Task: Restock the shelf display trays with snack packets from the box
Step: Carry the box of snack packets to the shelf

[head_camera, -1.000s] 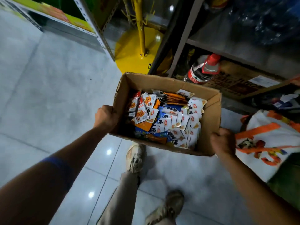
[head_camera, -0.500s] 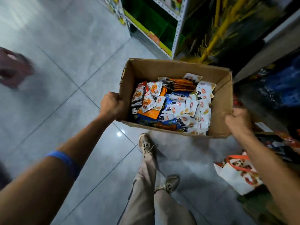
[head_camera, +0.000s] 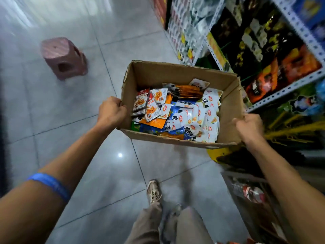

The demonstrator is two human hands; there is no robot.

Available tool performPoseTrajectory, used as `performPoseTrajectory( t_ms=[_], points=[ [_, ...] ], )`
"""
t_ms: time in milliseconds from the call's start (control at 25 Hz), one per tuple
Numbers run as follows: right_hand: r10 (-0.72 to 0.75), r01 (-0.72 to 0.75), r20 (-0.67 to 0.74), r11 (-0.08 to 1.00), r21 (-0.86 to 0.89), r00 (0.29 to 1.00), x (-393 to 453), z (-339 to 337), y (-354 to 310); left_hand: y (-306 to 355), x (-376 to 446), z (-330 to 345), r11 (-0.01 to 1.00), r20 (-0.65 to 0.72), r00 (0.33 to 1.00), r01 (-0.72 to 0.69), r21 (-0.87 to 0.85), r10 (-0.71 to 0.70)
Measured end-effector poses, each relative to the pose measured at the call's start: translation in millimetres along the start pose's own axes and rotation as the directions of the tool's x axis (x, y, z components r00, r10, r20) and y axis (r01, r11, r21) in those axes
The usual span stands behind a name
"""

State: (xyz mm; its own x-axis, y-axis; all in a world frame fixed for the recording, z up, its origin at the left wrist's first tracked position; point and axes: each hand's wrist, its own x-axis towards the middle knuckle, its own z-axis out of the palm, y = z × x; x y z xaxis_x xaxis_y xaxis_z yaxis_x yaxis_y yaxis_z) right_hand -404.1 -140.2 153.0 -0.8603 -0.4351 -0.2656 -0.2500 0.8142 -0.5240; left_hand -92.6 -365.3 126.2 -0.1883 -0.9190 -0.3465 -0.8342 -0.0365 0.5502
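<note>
Box [head_camera: 179, 76] level, long axis left-right

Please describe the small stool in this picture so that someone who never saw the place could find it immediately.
Start from the cardboard box of snack packets held in the middle of the view, then look up and to the left across the grey tiled floor. There stands the pink plastic stool, alone on the tiles. It is the only pink thing there, with cut-out holes in its sides.

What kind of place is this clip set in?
Most likely a small grocery or convenience shop aisle: metal shelving stocked with packaged goods runs along the right, the floor is glossy tile, and both hands carry an open cardboard box of snack packets.
</note>
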Motion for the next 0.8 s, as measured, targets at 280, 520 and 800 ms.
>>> performPoseTrajectory(
  t_ms=[280, 520, 800],
  points=[
    [-0.191, 0.193, 0.045, 0.980, -0.050, 0.981, 97, 45, -185, 18, 111, -80, 0.997, -0.158, 0.985, 0.069, -0.045, -0.075],
    [-0.270, 0.283, 0.152, 0.956, -0.073, 0.951, 220, 111, -303, 52, 245, -118, 0.981, -0.203, 0.959, 0.196, -0.019, -0.195],
    [-0.358, 0.374, 0.163, 0.925, -0.074, 0.919, 337, 158, -454, 92, 384, -178, 0.954, -0.242, 0.927, 0.253, -0.162, -0.287]
  ],
)
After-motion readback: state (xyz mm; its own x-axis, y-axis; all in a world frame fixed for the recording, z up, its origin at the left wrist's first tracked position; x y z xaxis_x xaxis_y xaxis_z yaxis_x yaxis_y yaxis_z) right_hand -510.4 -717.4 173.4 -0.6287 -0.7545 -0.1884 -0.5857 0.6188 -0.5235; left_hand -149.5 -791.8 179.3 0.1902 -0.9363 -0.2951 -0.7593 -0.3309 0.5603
